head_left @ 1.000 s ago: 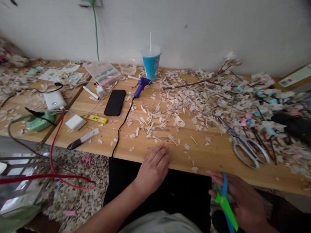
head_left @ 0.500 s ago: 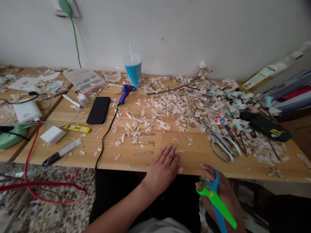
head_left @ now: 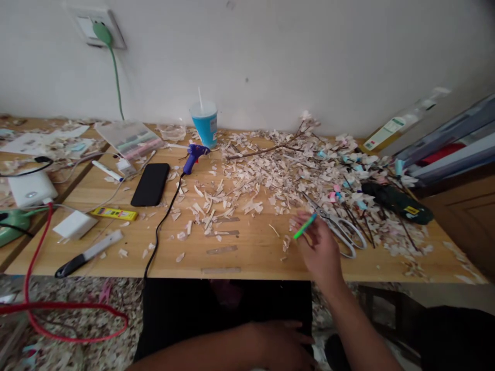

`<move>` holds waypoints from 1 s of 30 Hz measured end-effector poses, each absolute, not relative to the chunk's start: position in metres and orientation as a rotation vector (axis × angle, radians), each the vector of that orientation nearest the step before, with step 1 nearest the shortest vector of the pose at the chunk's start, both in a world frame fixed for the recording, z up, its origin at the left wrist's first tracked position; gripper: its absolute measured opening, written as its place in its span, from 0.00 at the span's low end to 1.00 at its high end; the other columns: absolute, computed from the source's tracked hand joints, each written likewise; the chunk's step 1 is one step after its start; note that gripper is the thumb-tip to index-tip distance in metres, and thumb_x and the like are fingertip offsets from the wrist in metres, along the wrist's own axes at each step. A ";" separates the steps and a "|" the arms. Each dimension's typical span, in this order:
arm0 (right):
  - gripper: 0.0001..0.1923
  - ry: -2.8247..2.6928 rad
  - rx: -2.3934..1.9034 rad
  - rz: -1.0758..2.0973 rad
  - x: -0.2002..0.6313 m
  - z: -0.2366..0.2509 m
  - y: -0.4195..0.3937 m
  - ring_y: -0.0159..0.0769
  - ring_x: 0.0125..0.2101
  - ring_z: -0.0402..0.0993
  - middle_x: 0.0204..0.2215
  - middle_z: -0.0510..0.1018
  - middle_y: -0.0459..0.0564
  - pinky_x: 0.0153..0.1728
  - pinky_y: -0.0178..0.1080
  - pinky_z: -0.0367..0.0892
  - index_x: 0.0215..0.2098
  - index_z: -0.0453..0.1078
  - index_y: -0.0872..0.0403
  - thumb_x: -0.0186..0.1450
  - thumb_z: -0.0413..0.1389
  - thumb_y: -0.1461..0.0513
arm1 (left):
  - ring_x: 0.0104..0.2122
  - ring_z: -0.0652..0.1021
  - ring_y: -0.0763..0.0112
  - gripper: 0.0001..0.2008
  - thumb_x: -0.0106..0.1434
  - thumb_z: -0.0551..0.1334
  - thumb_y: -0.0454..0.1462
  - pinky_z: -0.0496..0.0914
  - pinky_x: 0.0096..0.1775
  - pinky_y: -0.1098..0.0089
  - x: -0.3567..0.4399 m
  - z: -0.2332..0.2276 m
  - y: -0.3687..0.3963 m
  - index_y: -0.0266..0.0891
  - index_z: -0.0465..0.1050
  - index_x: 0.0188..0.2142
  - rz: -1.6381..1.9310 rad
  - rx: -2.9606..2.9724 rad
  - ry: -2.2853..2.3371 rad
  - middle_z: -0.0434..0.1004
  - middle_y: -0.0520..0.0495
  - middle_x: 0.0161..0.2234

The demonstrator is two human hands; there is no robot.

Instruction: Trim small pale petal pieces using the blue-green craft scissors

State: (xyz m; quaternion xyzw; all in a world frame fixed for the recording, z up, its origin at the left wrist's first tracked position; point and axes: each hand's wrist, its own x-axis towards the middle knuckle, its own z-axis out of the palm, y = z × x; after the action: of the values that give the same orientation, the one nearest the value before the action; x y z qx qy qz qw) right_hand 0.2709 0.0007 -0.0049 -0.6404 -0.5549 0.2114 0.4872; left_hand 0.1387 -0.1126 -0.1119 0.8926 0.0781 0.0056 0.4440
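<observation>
My right hand [head_left: 319, 247] is over the table's front part, fingers closed on the green and blue scissors [head_left: 305, 226]. Only a thin strip of them shows, turned edge-on. Just right of this hand lie larger scissors with pale grey handles [head_left: 348, 234], partly covered by it. Small petal scraps [head_left: 286, 245] rest on the wood to its left. My left hand [head_left: 282, 345] is low over my dark-clothed lap, below the table edge, in shadow. Its fingers stretch to the right and look apart, with nothing seen in them.
Pale petals [head_left: 263, 170] and a twig [head_left: 266, 150] spread across the back. A purple glue gun [head_left: 191, 158] trails a black cord. A blue cup [head_left: 204, 126], black phone [head_left: 150, 184], yellow box [head_left: 115, 214] and black-handled cutter [head_left: 88, 255] stand left. At right lies a dark green bundle [head_left: 398, 203].
My right hand has come up from below the table edge onto the tabletop, carrying the green and blue scissors. My left hand has left the tabletop and dropped to my lap. The view has shifted slightly.
</observation>
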 end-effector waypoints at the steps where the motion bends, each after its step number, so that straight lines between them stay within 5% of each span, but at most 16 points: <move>1: 0.19 -1.368 -1.576 0.542 0.275 -0.008 0.015 0.41 0.46 0.74 0.52 0.71 0.55 0.47 0.47 0.72 0.53 0.60 0.50 0.64 0.53 0.62 | 0.57 0.71 0.64 0.06 0.57 0.63 0.42 0.62 0.57 0.59 0.136 -0.117 -0.115 0.59 0.79 0.30 -0.010 2.198 0.092 0.80 0.64 0.45; 5: 0.19 -1.609 -1.672 0.408 0.283 -0.017 0.069 0.42 0.40 0.76 0.46 0.72 0.55 0.42 0.46 0.72 0.49 0.62 0.51 0.59 0.52 0.67 | 0.63 0.62 0.64 0.07 0.58 0.63 0.41 0.53 0.62 0.56 0.127 -0.131 -0.126 0.58 0.78 0.36 -0.043 2.207 0.014 0.75 0.60 0.53; 14: 0.21 -1.705 -1.677 0.408 0.274 -0.029 0.116 0.40 0.33 0.74 0.43 0.71 0.56 0.37 0.44 0.70 0.43 0.64 0.54 0.51 0.53 0.69 | 0.59 0.67 0.57 0.19 0.63 0.59 0.42 0.59 0.60 0.52 0.094 -0.083 -0.101 0.45 0.71 0.53 0.013 2.092 0.185 0.75 0.46 0.53; 17: 0.21 -1.629 -1.719 0.389 0.287 -0.029 0.118 0.39 0.32 0.74 0.43 0.72 0.56 0.35 0.43 0.70 0.45 0.64 0.55 0.52 0.53 0.68 | 0.50 0.76 0.62 0.20 0.65 0.56 0.40 0.69 0.52 0.63 0.072 -0.050 -0.086 0.45 0.69 0.56 0.145 1.858 0.400 0.77 0.45 0.51; 23: 0.24 -1.482 -1.755 0.312 0.325 -0.011 0.119 0.44 0.39 0.74 0.39 0.74 0.55 0.38 0.44 0.69 0.51 0.59 0.56 0.56 0.54 0.63 | 0.46 0.77 0.69 0.16 0.68 0.52 0.38 0.70 0.49 0.69 0.036 -0.029 -0.079 0.44 0.73 0.51 0.367 1.574 0.762 0.79 0.47 0.46; 26: 0.26 -1.675 -1.667 0.289 0.326 -0.009 0.110 0.48 0.49 0.69 0.48 0.70 0.57 0.47 0.48 0.66 0.50 0.61 0.54 0.53 0.57 0.65 | 0.51 0.75 0.66 0.16 0.67 0.54 0.37 0.68 0.53 0.64 0.023 -0.042 -0.080 0.46 0.72 0.52 0.308 1.640 0.729 0.77 0.46 0.51; 30: 0.21 -1.908 -1.562 0.496 0.311 -0.017 0.095 0.41 0.41 0.74 0.43 0.71 0.52 0.44 0.46 0.69 0.45 0.63 0.52 0.53 0.53 0.68 | 0.61 0.64 0.60 0.19 0.65 0.56 0.36 0.60 0.60 0.52 0.009 -0.063 -0.075 0.49 0.70 0.55 0.231 1.779 0.823 0.63 0.45 0.62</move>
State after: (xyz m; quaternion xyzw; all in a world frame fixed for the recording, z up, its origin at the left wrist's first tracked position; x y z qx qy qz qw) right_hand 0.3112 0.0948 -0.0167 -0.5909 -0.7218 0.1876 0.3078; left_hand 0.0095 -0.0755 -0.0628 0.7520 0.3477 0.0976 0.5515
